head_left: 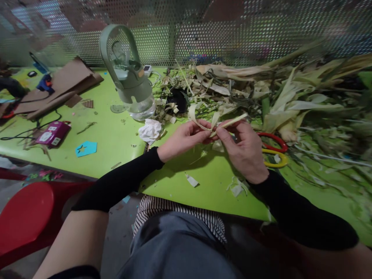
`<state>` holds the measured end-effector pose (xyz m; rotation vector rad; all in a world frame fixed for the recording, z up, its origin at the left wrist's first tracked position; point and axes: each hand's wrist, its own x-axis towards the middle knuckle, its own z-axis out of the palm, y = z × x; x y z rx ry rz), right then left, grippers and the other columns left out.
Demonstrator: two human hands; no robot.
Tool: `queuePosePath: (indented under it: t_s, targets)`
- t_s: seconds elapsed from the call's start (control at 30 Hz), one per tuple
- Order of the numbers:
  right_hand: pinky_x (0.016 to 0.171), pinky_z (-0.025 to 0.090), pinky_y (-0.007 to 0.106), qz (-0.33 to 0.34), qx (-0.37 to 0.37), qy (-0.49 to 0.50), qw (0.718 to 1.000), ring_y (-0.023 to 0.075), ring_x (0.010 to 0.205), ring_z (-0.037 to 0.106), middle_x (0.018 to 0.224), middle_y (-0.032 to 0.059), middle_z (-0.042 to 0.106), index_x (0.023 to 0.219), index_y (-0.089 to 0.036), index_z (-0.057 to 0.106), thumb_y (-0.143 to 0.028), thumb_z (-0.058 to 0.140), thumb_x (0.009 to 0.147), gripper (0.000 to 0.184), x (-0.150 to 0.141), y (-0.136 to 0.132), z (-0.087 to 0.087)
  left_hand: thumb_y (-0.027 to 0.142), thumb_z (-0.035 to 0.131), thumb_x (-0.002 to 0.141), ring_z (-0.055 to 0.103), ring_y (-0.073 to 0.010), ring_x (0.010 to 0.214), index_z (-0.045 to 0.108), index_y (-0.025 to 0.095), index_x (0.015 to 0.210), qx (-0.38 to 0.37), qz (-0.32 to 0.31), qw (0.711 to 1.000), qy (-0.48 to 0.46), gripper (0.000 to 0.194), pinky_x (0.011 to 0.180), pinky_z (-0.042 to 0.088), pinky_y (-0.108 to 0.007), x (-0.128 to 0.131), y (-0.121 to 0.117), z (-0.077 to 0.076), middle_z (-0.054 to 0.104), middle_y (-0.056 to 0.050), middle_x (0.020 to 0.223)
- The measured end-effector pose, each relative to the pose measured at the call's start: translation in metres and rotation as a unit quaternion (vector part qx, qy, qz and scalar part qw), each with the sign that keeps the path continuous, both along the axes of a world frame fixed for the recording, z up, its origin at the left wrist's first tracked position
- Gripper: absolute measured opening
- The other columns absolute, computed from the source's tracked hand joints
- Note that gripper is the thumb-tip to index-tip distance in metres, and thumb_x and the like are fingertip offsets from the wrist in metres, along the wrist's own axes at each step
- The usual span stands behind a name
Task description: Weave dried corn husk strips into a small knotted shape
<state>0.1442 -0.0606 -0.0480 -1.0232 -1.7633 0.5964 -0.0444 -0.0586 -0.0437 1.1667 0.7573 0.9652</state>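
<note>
Pale corn husk strips (215,118) are pinched between my two hands above the green table, curling upward from my fingers. My left hand (186,138) grips one end with thumb against fingers. Close beside it, my right hand (242,145) pinches the same piece, and a stiff rolled end sticks out over its fingers. Just past my right wrist lie scissors with one red handle (274,142) and one yellow handle (276,159); their blades are hidden. Below my hands, a small scrap of husk (192,180) rests on the table.
A heap of dried husks (215,87) and whole leafy husks (293,100) spreads across the back and right. A water bottle (128,77) stands behind crumpled tissue (150,131). Leftward are a purple box (52,134), cardboard (62,87), blue paper (86,148) and a red stool (27,215).
</note>
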Motion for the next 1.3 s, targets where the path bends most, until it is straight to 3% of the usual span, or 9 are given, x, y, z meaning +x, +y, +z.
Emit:
queuePosePath:
  t_s: [0.17,0.37,0.57,0.77,0.9,1.03,1.13,1.23,1.3]
  targets:
    - [0.050,0.046,0.032,-0.021,0.032,-0.027,0.999,0.0199,0.065,0.063,0.081,0.0033,0.069,0.092,-0.028,0.064,-0.045,0.067,0.100,0.019,0.002,0.002,-0.005,0.031,0.086,0.084,0.060,-0.0095,0.072,0.061,0.016,0.104,0.024,0.017,0.998,0.054,0.035,0.072,0.047,-0.026,0.002,-0.008,0.004,0.063,0.004,0.078]
    - [0.049,0.045,0.031,-0.010,0.036,-0.030,0.999,0.0175,0.060,0.061,0.077,0.0004,0.066,0.096,-0.028,0.060,-0.038,0.064,0.102,0.012,0.002,0.004,-0.010,0.022,0.082,0.087,0.065,-0.0096,0.077,0.062,0.015,0.105,0.002,0.008,1.000,0.021,0.028,0.080,0.051,-0.026,0.004,-0.006,0.003,0.069,0.002,0.083]
    - [0.067,0.058,0.039,-0.002,0.112,-0.021,0.993,0.0225,0.081,0.069,0.098,0.0067,0.072,0.096,-0.027,0.065,-0.029,0.066,0.098,0.004,0.000,0.000,0.000,0.016,0.070,0.095,0.070,-0.0095,0.077,0.063,0.015,0.102,-0.033,0.054,0.998,-0.032,0.009,0.084,0.057,-0.027,0.002,-0.002,0.004,0.073,0.000,0.089]
    - [0.078,0.060,0.038,0.063,0.052,-0.016,0.997,0.0206,0.088,0.073,0.099,0.0038,0.078,0.099,-0.025,0.072,-0.030,0.071,0.098,0.005,-0.004,-0.005,0.002,0.013,0.069,0.096,0.069,-0.0079,0.074,0.063,0.016,0.099,-0.062,0.070,0.994,-0.051,0.008,0.082,0.057,-0.025,0.003,0.004,0.000,0.074,0.001,0.084]
    - [0.059,0.055,0.033,0.030,-0.010,0.012,0.999,0.0184,0.070,0.068,0.089,0.0033,0.075,0.095,-0.025,0.068,-0.037,0.070,0.098,0.013,-0.004,-0.005,0.000,0.013,0.073,0.093,0.071,-0.0074,0.080,0.064,0.016,0.100,-0.054,0.072,0.994,-0.064,0.013,0.080,0.056,-0.021,0.004,0.003,0.000,0.077,0.000,0.088]
    - [0.039,0.032,0.029,0.006,-0.057,0.001,0.998,0.0139,0.046,0.044,0.061,-0.0031,0.056,0.089,-0.026,0.062,-0.048,0.067,0.099,0.024,-0.003,-0.003,0.001,0.018,0.077,0.091,0.074,-0.0100,0.090,0.064,0.016,0.102,-0.050,0.070,0.994,-0.074,0.017,0.082,0.057,-0.021,0.003,0.001,-0.001,0.081,-0.003,0.098]
    - [0.046,0.037,0.031,0.025,-0.022,-0.036,0.999,0.0146,0.050,0.048,0.067,-0.0014,0.061,0.087,-0.026,0.064,-0.044,0.067,0.099,0.022,-0.002,-0.005,0.004,0.021,0.075,0.093,0.073,-0.0095,0.087,0.065,0.016,0.103,-0.047,0.072,0.994,-0.066,0.015,0.082,0.058,-0.021,0.002,0.002,-0.003,0.080,-0.003,0.094]
    - [0.067,0.052,0.039,0.013,0.071,-0.078,0.994,0.0210,0.070,0.063,0.082,0.0029,0.071,0.086,-0.027,0.067,-0.040,0.068,0.099,0.019,0.000,-0.004,0.008,0.023,0.075,0.094,0.071,-0.0089,0.080,0.066,0.015,0.105,-0.035,0.043,0.998,-0.031,0.016,0.083,0.058,-0.025,-0.002,0.005,-0.003,0.077,-0.001,0.090]
    - [0.081,0.055,0.044,-0.010,0.099,-0.081,0.992,0.0254,0.086,0.069,0.091,0.0051,0.074,0.086,-0.028,0.067,-0.043,0.068,0.100,0.020,0.002,-0.002,0.010,0.023,0.075,0.094,0.071,-0.0093,0.079,0.066,0.014,0.105,-0.023,0.008,1.000,-0.007,0.017,0.086,0.057,-0.028,-0.004,0.006,-0.002,0.076,-0.001,0.090]
